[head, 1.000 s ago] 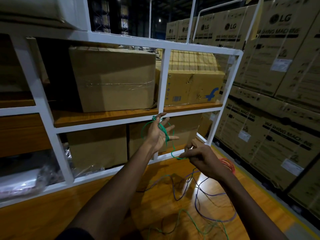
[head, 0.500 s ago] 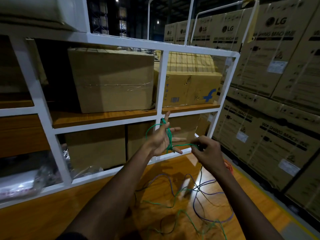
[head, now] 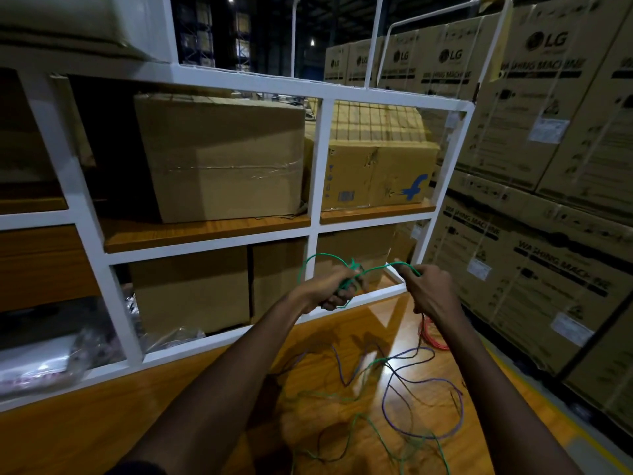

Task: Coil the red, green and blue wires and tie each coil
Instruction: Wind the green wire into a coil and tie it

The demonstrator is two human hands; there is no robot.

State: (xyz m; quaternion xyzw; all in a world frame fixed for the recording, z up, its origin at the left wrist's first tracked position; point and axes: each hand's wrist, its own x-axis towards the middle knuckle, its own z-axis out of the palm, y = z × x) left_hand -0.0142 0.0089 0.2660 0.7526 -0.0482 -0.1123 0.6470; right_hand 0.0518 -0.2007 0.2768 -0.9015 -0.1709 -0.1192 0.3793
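Two bare hands hold the green wire (head: 373,269) up in front of a white shelf frame (head: 317,186). On the left hand (head: 330,289) the fingers are curled shut around a small bundle of green loops, one loop arching up above the knuckles. From that fist a short span of green runs across to the right hand (head: 428,291), whose fingers are pinched closed on the strand; the two hands are near each other but apart. Below them, on the glossy wooden surface (head: 102,423), the slack of the green wire lies in loose tangles, crossed by the blue wire (head: 423,382) in wide open curves. Part of the red wire (head: 430,335) shows just under the right wrist, resting on the wood. Brown cardboard boxes (head: 222,156) fill the shelf compartments, and printed washing-machine cartons (head: 534,108) are stacked to the right.
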